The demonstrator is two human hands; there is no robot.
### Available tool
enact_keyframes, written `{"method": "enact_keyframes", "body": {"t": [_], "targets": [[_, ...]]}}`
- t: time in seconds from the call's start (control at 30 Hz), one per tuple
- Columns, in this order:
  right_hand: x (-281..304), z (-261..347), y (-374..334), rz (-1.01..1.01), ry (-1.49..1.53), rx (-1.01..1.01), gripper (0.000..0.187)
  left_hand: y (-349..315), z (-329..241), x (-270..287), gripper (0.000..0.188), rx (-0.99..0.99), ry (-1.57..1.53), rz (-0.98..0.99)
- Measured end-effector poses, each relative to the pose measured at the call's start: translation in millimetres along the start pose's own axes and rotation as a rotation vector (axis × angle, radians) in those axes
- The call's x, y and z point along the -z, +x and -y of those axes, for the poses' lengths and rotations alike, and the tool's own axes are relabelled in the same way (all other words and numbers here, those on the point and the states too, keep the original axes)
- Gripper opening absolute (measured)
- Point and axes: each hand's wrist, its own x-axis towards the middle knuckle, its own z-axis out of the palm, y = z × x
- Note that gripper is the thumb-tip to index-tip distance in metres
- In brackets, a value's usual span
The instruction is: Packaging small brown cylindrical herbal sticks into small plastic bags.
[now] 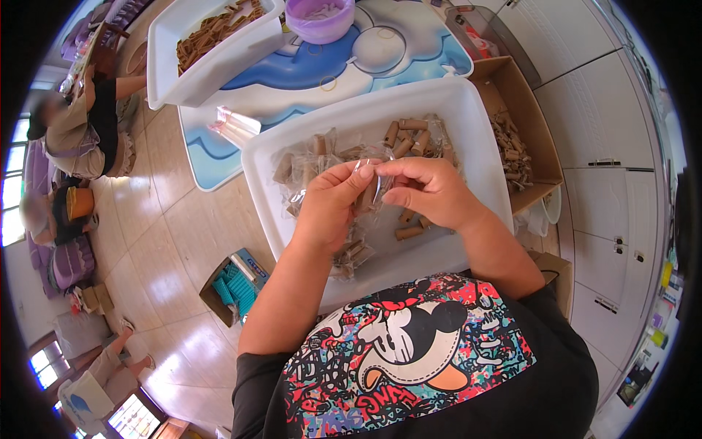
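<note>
My left hand (330, 205) and my right hand (428, 190) meet over a white plastic tray (479, 139) and together pinch a small clear plastic bag (371, 186) with brown paper tubes in it. Loose brown tubes (409, 135) lie at the tray's far side. Filled clear bags (303, 168) are piled at its left and under my left wrist.
A second white tray (212, 69) of brown tubes and a purple tub (319, 18) stand on a blue and white low table (307, 69). A cardboard box (523, 139) of tubes sits to the right, white cabinets beyond. A small box (234, 285) lies on the floor. Another person (80, 128) sits far left.
</note>
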Motion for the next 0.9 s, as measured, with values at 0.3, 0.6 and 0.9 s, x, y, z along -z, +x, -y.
{"method": "enact_keyframes", "body": {"t": [0.3, 0.6, 0.9], "targets": [[8, -6, 5, -0.032, -0.239, 0.209, 0.011, -4, -2, -6, 0.018, -0.102, 0.056, -0.004], [6, -4, 10, -0.185, 0.375, -0.199, 0.034, -7, -1, -14, 0.015, -0.142, 0.223, -0.044], [15, -4, 12, -0.103, 0.432, -0.37, 0.028, -6, 2, -8, 0.017, -0.18, 0.328, -0.097]]}}
